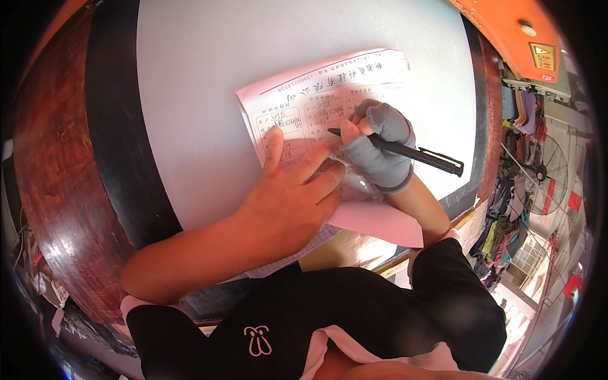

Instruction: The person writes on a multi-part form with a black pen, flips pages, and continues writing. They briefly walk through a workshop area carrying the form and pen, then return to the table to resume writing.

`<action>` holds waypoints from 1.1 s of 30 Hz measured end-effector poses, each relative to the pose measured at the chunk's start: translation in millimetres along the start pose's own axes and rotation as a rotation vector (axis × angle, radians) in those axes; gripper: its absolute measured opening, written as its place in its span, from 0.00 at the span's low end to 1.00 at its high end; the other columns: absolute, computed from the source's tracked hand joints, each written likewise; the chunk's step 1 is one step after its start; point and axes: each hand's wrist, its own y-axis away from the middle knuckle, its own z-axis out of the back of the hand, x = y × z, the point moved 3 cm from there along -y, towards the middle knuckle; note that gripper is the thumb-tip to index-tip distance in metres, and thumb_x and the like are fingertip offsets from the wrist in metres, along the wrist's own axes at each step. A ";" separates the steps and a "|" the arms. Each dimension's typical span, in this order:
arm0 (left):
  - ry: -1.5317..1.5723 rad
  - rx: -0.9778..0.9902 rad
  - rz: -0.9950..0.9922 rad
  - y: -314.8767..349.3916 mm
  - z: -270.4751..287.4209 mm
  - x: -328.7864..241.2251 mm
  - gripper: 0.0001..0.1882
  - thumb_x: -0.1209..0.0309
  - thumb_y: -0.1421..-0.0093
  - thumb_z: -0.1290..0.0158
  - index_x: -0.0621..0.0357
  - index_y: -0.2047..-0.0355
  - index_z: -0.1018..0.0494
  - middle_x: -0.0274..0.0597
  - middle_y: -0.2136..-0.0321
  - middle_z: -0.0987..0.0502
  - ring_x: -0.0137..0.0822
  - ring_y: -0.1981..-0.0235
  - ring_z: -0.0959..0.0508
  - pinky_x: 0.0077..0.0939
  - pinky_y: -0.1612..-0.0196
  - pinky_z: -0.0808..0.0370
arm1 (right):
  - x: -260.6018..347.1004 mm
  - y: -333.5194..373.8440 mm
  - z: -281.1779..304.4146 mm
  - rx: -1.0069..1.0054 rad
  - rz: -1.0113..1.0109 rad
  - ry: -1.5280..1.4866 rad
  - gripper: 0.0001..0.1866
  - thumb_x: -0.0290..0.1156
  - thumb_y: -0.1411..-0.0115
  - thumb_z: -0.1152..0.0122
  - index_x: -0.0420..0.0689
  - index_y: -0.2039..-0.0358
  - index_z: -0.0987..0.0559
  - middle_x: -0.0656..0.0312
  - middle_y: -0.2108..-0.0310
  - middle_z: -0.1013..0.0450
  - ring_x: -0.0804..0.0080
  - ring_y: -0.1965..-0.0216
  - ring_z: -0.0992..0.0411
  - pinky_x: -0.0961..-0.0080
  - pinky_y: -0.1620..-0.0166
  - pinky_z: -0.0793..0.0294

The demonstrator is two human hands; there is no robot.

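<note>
A pink printed form (329,88) lies on the white surface (209,76) in front of me. My left hand (291,199) rests flat on the form's lower part, fingers spread, pinning it down. My right hand (379,149), in a grey fingerless glove, grips a black pen (405,152) with its tip on the form's middle boxes. Handwriting fills some of the boxes. A second, white gridded sheet (297,253) sticks out under the pink one near my left wrist.
The white surface has a black band (120,126) and a reddish-brown wooden rim (54,164) at left. An orange panel (513,31) sits at the top right. A floor fan (548,168) and hanging clothes (506,209) stand at the right.
</note>
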 end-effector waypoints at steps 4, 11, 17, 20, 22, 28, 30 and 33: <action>-0.001 -0.008 -0.002 0.0 0.0 -0.1 0.05 0.70 0.52 0.50 0.58 0.77 0.27 0.42 0.59 0.29 0.44 0.47 0.37 0.73 0.53 0.47 | 0.3 -1.5 0.1 0.014 0.033 0.043 0.13 0.25 0.52 0.37 0.45 0.82 0.34 0.65 0.84 0.35 0.76 0.83 0.37 0.79 0.78 0.34; 0.008 0.012 0.001 0.8 -0.2 0.1 0.06 0.71 0.52 0.50 0.59 0.76 0.27 0.44 0.57 0.30 0.48 0.46 0.38 0.74 0.53 0.47 | 3.5 -2.6 -0.7 -0.016 0.048 0.079 0.12 0.25 0.51 0.38 0.44 0.83 0.34 0.65 0.84 0.34 0.75 0.83 0.36 0.78 0.77 0.32; 0.005 0.020 0.004 1.2 -0.8 0.3 0.06 0.71 0.51 0.50 0.60 0.75 0.27 0.46 0.56 0.31 0.51 0.44 0.40 0.76 0.53 0.47 | 5.7 -4.1 -0.3 0.007 0.089 0.086 0.13 0.25 0.51 0.38 0.44 0.83 0.34 0.64 0.84 0.34 0.75 0.83 0.36 0.77 0.78 0.33; 0.001 0.024 0.003 1.6 -0.6 0.3 0.06 0.70 0.51 0.50 0.59 0.75 0.27 0.46 0.56 0.31 0.52 0.44 0.39 0.77 0.53 0.47 | 4.8 -3.9 -0.3 0.010 0.100 0.099 0.12 0.24 0.51 0.38 0.45 0.82 0.34 0.63 0.85 0.35 0.73 0.84 0.36 0.77 0.78 0.33; -0.002 0.028 0.004 1.6 -0.6 0.2 0.06 0.70 0.51 0.50 0.59 0.75 0.27 0.46 0.56 0.30 0.52 0.44 0.39 0.77 0.52 0.47 | 3.9 -3.8 -0.5 0.005 0.118 0.102 0.12 0.23 0.51 0.38 0.45 0.81 0.34 0.63 0.85 0.35 0.72 0.84 0.36 0.77 0.78 0.33; -0.005 0.035 0.005 1.5 -0.6 0.1 0.06 0.70 0.51 0.50 0.59 0.75 0.27 0.46 0.56 0.30 0.52 0.44 0.39 0.77 0.52 0.48 | 2.7 -3.6 0.4 0.006 0.136 0.101 0.13 0.23 0.52 0.38 0.46 0.81 0.35 0.63 0.85 0.35 0.71 0.85 0.36 0.77 0.79 0.33; 0.003 0.035 0.007 1.3 -0.5 0.4 0.06 0.70 0.51 0.50 0.59 0.75 0.27 0.46 0.56 0.30 0.52 0.44 0.39 0.77 0.52 0.47 | 2.8 -4.2 0.3 0.013 0.145 0.107 0.13 0.22 0.52 0.38 0.46 0.81 0.36 0.63 0.85 0.35 0.71 0.85 0.36 0.77 0.79 0.33; 0.001 0.030 0.005 1.1 0.2 0.4 0.06 0.70 0.51 0.50 0.60 0.76 0.27 0.46 0.56 0.30 0.52 0.44 0.39 0.76 0.53 0.47 | 3.1 -4.7 -0.8 0.003 0.160 0.089 0.14 0.22 0.52 0.38 0.46 0.81 0.36 0.63 0.85 0.35 0.72 0.85 0.36 0.78 0.79 0.33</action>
